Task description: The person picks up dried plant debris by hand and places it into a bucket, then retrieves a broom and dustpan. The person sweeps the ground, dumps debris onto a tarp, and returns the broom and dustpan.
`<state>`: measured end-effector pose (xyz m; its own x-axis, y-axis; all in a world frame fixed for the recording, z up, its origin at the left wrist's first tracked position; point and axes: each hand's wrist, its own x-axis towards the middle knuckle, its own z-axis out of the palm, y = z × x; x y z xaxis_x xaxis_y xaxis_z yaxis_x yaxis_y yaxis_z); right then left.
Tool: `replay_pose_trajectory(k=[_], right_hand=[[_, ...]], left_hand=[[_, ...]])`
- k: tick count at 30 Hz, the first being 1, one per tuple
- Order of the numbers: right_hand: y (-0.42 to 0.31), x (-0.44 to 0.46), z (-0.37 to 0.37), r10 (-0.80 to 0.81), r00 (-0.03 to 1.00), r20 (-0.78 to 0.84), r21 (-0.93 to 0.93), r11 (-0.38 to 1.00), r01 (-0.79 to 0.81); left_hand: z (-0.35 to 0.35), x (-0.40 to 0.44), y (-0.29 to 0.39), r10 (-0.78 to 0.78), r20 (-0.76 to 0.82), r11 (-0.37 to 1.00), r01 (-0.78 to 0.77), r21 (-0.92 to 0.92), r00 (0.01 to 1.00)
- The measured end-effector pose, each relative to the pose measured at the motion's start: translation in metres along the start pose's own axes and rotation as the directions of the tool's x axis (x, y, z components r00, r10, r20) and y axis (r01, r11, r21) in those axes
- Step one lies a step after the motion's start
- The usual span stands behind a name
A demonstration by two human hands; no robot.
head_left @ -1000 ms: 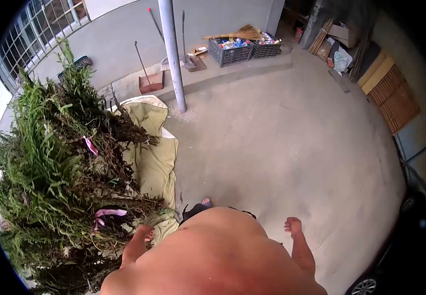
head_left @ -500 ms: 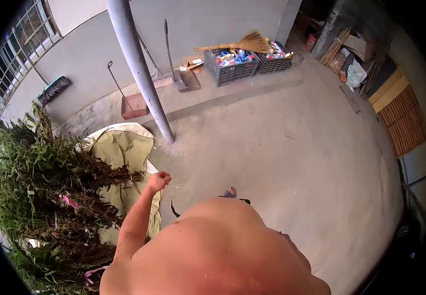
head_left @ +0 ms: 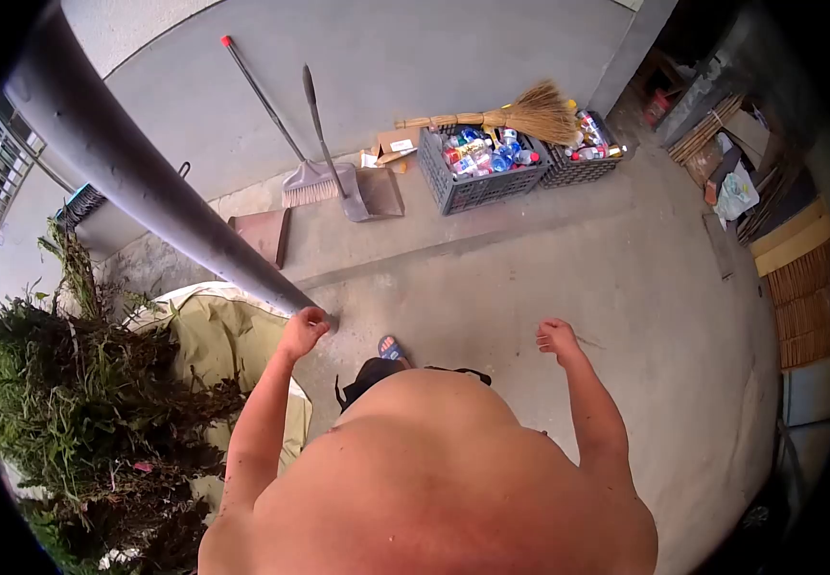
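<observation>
My left hand (head_left: 306, 332) hangs in front of the grey metal pole (head_left: 180, 216), near its base. Its fingers are loosely curled and apart from the thumb, with nothing seen in them. Over the concrete floor (head_left: 463, 297), my right hand (head_left: 556, 338) is held out with its fingers slightly apart, also holding nothing. To the left of my left arm lies a heap of cut leafy plants (head_left: 80, 402), partly on a green-tan tarp (head_left: 223, 335). Neither hand touches the plants or tarp.
Ahead by the wall stand two dark crates (head_left: 477, 187) of bottles, with a straw broom (head_left: 530, 117) across them. A long-handled broom (head_left: 310, 182) and dustpans (head_left: 373, 195) are beside them. Sticks and a bamboo mat (head_left: 800, 307) line the right side.
My view has shifted forward, and the pole now looms larger at left. My right hand has come into view. A sandalled foot shows farther left than before.
</observation>
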<state>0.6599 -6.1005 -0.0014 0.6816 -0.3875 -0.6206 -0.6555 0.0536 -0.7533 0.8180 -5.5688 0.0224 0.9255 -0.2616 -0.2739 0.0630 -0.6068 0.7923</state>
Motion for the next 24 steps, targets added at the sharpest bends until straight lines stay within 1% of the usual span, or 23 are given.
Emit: replay_pose_trajectory(k=[1, 2, 3, 5, 6, 7, 9, 10, 12, 13, 15, 16, 17, 18, 19, 21, 22, 23, 24], right_hand=[[-0.016, 0.015, 0.013, 0.054, 0.997, 0.049, 0.030, 0.998, -0.056], [-0.038, 0.030, 0.023, 0.108, 0.988, 0.108, 0.016, 0.994, -0.111], [-0.058, 0.048, 0.029, 0.122, 0.985, 0.120, 0.004, 0.992, -0.123], [-0.098, 0.086, 0.044, 0.119, 0.988, 0.102, 0.042, 0.991, -0.124], [-0.118, 0.109, 0.050, 0.132, 0.985, 0.115, 0.031, 0.990, -0.136], [-0.137, 0.134, 0.052, 0.121, 0.986, 0.117, 0.072, 0.989, -0.130], [-0.184, 0.189, 0.058, 0.107, 0.988, 0.109, 0.120, 0.986, -0.120], [-0.208, 0.219, 0.063, 0.107, 0.989, 0.102, 0.130, 0.984, -0.119], [-0.245, 0.300, 0.072, 0.100, 0.990, 0.098, 0.159, 0.981, -0.115], [-0.265, 0.339, 0.077, 0.093, 0.989, 0.111, 0.181, 0.977, -0.112], [-0.302, 0.413, 0.102, 0.088, 0.989, 0.117, 0.228, 0.967, -0.113], [-0.322, 0.451, 0.114, 0.084, 0.990, 0.109, 0.244, 0.964, -0.109], [-0.338, 0.486, 0.126, 0.127, 0.981, 0.149, 0.258, 0.952, -0.163], [-0.353, 0.510, 0.139, 0.154, 0.976, 0.157, 0.312, 0.930, -0.197], [-0.367, 0.533, 0.151, 0.152, 0.976, 0.154, 0.316, 0.929, -0.194], [-0.385, 0.583, 0.172, 0.212, 0.961, 0.178, 0.384, 0.884, -0.266], [-0.397, 0.607, 0.176, 0.229, 0.959, 0.165, 0.379, 0.883, -0.276], [-0.403, 0.619, 0.187, 0.260, 0.952, 0.161, 0.364, 0.881, -0.302], [-0.397, 0.648, 0.194, 0.266, 0.947, 0.180, 0.353, 0.881, -0.314]], left_hand=[[-0.006, 0.036, 0.004, 0.037, -0.004, 0.996, -0.037, 0.086, 0.999], [-0.019, 0.065, 0.032, 0.066, -0.010, 0.983, -0.064, 0.171, 0.998], [-0.028, 0.090, 0.069, 0.088, -0.012, 0.963, -0.082, 0.256, 0.996], [-0.045, 0.145, 0.115, 0.155, 0.037, 0.926, -0.158, 0.343, 0.987], [-0.055, 0.173, 0.136, 0.201, 0.033, 0.880, -0.195, 0.433, 0.979], [-0.063, 0.197, 0.155, 0.247, 0.032, 0.827, -0.228, 0.514, 0.968], [-0.075, 0.250, 0.188, 0.274, 0.070, 0.727, -0.254, 0.637, 0.959], [-0.080, 0.273, 0.204, 0.260, 0.062, 0.736, -0.239, 0.634, 0.964], [-0.086, 0.321, 0.235, 0.326, 0.166, 0.498, -0.319, 0.807, 0.930], [-0.088, 0.343, 0.247, 0.310, 0.162, 0.510, -0.308, 0.803, 0.937], [-0.095, 0.388, 0.267, 0.306, 0.183, 0.378, -0.296, 0.877, 0.934], [-0.093, 0.410, 0.268, 0.288, 0.161, 0.340, -0.258, 0.904, 0.944], [-0.097, 0.433, 0.268, 0.271, 0.144, 0.290, -0.223, 0.931, 0.952], [-0.098, 0.450, 0.270, 0.156, 0.148, 0.257, -0.185, 0.949, 0.977], [-0.097, 0.469, 0.269, 0.045, 0.145, 0.224, -0.151, 0.963, 0.988], [-0.095, 0.502, 0.248, -0.119, 0.103, 0.159, -0.083, 0.984, 0.988], [-0.097, 0.521, 0.238, -0.146, 0.099, 0.169, -0.074, 0.983, 0.984], [-0.100, 0.529, 0.230, -0.308, 0.056, 0.172, -0.002, 0.985, 0.950], [-0.102, 0.532, 0.218, -0.472, 0.009, 0.159, 0.075, 0.984, 0.882]])
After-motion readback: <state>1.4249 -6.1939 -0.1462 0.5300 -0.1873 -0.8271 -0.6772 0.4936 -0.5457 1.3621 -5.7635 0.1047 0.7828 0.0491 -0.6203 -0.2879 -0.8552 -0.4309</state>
